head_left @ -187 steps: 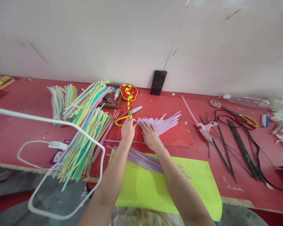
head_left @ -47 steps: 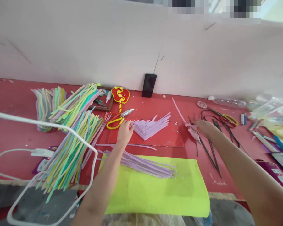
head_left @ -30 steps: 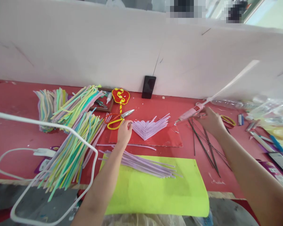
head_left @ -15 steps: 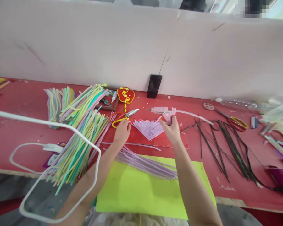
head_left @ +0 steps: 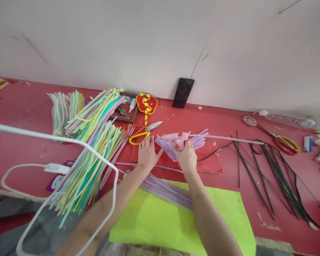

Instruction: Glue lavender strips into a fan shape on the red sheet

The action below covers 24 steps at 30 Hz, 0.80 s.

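Observation:
My right hand (head_left: 187, 156) is closed around the grip of a pink hot glue gun (head_left: 173, 136). The gun lies across a V-shaped panel of lilac pipe cleaners (head_left: 166, 146), its nozzle pointing left. On the panel's left side, my left hand (head_left: 148, 153) rests with fingers stretched and thumb apart; whether it touches the panel's edge I cannot tell. Just beyond those fingers are scissors (head_left: 138, 137) with red and yellow handles. Loose lilac pipe cleaners (head_left: 165, 192) lie between my forearms, partly over a lime-green sheet (head_left: 154, 220).
Bundles of multicoloured pipe cleaners (head_left: 93, 160) lie at left, behind a white cable (head_left: 114, 192). A red-and-yellow ornament (head_left: 146, 104) and a phone (head_left: 183, 93) are at the back. Dark stems (head_left: 277, 174), another pair of scissors (head_left: 285, 142) and a plastic bottle (head_left: 290, 119) occupy the right.
The glue gun has come left and nearer in my right hand, now over the lilac panel. My left hand has shifted slightly right and its thumb has spread. The camera view has shifted too.

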{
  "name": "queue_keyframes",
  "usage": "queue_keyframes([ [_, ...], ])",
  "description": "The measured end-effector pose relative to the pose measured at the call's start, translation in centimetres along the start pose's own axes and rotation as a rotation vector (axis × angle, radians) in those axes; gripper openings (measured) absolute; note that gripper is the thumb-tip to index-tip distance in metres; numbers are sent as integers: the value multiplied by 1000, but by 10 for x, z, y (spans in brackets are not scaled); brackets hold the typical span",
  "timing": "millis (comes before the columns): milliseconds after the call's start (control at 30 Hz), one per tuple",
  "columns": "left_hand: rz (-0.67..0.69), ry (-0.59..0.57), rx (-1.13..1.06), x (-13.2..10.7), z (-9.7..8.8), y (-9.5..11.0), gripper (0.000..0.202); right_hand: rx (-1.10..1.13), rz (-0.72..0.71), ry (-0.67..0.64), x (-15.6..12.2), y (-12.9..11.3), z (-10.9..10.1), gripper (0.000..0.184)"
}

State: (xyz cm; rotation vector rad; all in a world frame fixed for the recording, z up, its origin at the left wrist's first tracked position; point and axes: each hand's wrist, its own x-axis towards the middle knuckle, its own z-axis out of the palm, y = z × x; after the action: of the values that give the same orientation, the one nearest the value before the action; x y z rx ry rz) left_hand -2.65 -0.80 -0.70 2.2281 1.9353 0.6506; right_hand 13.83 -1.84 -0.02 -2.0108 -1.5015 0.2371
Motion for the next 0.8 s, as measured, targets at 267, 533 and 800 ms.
queue_keyframes([
  [267, -25, -85, 132, -4, 0, 7, 68, -157, -35, -101, -2, -8, -3, 25],
  [533, -39, -138, 170, -3, 0, 8, 69, -220, -48, -91, -3, -8, -1, 27],
  [800, -52, -132, 158, -3, -2, 10, 69, -223, -77, -93, -4, -8, -1, 27],
])
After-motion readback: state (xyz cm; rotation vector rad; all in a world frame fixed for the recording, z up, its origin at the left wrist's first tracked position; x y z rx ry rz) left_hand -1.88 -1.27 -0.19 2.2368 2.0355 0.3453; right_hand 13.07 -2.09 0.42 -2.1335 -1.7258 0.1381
